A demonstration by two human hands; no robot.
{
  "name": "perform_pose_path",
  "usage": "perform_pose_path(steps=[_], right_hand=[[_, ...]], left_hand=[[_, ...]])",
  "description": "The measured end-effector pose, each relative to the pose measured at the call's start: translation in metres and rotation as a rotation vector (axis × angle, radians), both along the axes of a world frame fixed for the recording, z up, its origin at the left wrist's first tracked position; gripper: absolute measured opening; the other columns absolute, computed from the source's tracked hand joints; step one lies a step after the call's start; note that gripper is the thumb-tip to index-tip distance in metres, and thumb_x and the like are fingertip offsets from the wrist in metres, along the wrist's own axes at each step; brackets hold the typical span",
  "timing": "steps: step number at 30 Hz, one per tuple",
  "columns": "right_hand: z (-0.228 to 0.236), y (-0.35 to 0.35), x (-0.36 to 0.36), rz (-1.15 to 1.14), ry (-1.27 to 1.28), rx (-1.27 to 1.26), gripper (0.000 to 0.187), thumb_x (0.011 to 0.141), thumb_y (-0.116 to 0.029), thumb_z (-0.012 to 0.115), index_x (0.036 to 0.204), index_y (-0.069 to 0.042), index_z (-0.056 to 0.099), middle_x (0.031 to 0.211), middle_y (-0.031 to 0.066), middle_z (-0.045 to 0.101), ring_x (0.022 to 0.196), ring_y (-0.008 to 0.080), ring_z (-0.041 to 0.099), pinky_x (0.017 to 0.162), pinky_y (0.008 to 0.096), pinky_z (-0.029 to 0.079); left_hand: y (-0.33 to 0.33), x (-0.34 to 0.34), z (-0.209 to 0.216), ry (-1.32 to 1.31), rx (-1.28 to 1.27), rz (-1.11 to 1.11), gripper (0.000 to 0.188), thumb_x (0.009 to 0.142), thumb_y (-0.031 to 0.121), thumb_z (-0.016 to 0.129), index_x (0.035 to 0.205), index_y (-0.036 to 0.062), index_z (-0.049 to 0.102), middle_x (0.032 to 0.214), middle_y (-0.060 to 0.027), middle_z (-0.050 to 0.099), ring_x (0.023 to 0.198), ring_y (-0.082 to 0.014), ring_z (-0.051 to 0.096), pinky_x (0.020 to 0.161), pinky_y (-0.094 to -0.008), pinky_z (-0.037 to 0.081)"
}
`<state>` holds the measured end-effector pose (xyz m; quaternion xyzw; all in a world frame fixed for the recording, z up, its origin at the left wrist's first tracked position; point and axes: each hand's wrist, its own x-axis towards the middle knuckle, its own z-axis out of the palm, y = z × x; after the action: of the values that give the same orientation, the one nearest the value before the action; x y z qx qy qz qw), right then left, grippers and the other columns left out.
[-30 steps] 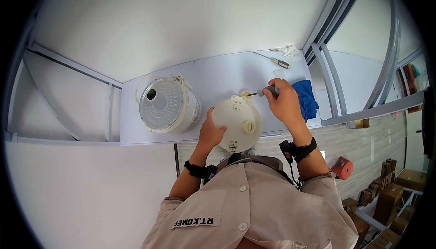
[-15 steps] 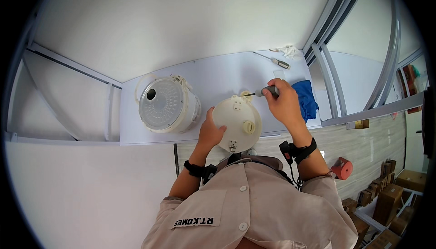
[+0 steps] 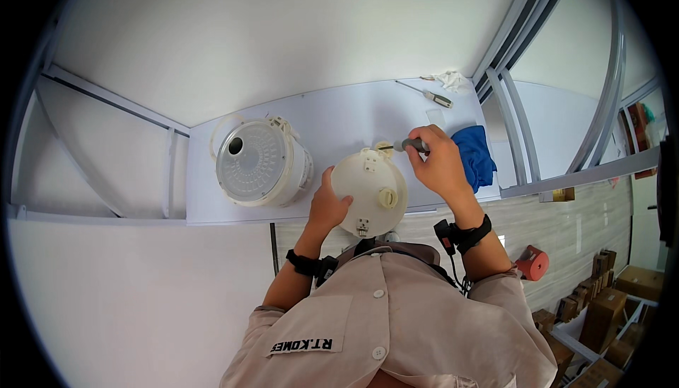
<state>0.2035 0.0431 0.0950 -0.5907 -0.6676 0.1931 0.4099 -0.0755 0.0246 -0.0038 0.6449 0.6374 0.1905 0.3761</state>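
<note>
A round cream lid [image 3: 366, 197], like a rice cooker's, is gripped at its left edge by my left hand [image 3: 329, 205], thumb on top and fingers round the rim. It bears a yellowish round knob [image 3: 387, 198] and a metal catch [image 3: 362, 227]. My right hand [image 3: 440, 164] is closed on the grey handle of a screwdriver [image 3: 417, 145]. The shaft points left to a small yellowish round piece [image 3: 382, 147] at the lid's far edge. Whether the tip sits in a screw is too small to tell.
A white cooker body [image 3: 300, 176] with a dotted grey disc stands left of the lid. A second screwdriver [image 3: 437, 98], crumpled white tissue [image 3: 453, 81] and a blue cloth [image 3: 474, 156] lie at the right of the white table [image 3: 339, 108]. Metal frame bars [image 3: 523, 130] rise beyond.
My right hand has turned on the screwdriver, and its handle has dipped slightly toward the right. My left hand and the lid have stayed put.
</note>
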Motion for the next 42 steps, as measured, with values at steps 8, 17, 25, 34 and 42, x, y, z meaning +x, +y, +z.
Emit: perform_pose_path(steps=[8,17,25,34,42], right_hand=[[0.001,-0.003,0.006,0.089,-0.036,0.085,0.022,0.082,0.002,0.074,0.102,-0.006,0.068,0.099,0.0127,0.069,0.083,0.0338,0.073,0.071,0.0408,0.057],[0.005,-0.008,0.000,0.149,-0.027,0.095,0.021,0.081,0.003,0.076,0.100,-0.005,0.070,0.098,0.0110,0.068,0.084,0.0328,0.071,0.071,0.0404,0.057],[0.000,-0.008,-0.002,0.130,-0.074,0.143,0.022,0.081,0.001,0.076,0.101,-0.006,0.069,0.100,0.0108,0.068,0.086,0.0346,0.070,0.073,0.0423,0.058],[-0.003,-0.008,-0.002,0.135,-0.109,0.155,0.022,0.080,0.001,0.077,0.100,-0.006,0.069,0.100,0.0111,0.067,0.087,0.0349,0.070,0.074,0.0430,0.058],[-0.001,-0.011,-0.003,0.149,-0.128,0.215,0.022,0.079,0.001,0.076,0.098,-0.007,0.069,0.099,0.0101,0.067,0.088,0.0335,0.070,0.073,0.0418,0.058]], left_hand=[[0.001,0.000,-0.001,0.000,0.008,-0.011,0.090,0.084,0.012,0.079,0.160,0.0078,0.031,0.134,-0.0286,0.067,0.124,-0.0475,0.065,0.105,-0.0510,0.051],[0.002,0.000,0.001,-0.016,-0.012,-0.001,0.089,0.084,0.011,0.079,0.159,0.0069,0.032,0.139,-0.0276,0.065,0.129,-0.0454,0.063,0.108,-0.0500,0.050],[0.004,-0.001,-0.002,-0.015,-0.027,0.002,0.089,0.082,0.012,0.082,0.157,0.0051,0.034,0.140,-0.0264,0.064,0.130,-0.0445,0.063,0.109,-0.0486,0.050],[0.001,0.000,-0.003,-0.002,0.028,-0.006,0.088,0.084,0.013,0.078,0.159,0.0079,0.033,0.133,-0.0292,0.068,0.122,-0.0484,0.066,0.104,-0.0520,0.052],[0.001,0.003,0.002,-0.005,-0.041,0.027,0.088,0.084,0.013,0.081,0.158,0.0067,0.034,0.139,-0.0260,0.065,0.129,-0.0441,0.064,0.108,-0.0494,0.051]])
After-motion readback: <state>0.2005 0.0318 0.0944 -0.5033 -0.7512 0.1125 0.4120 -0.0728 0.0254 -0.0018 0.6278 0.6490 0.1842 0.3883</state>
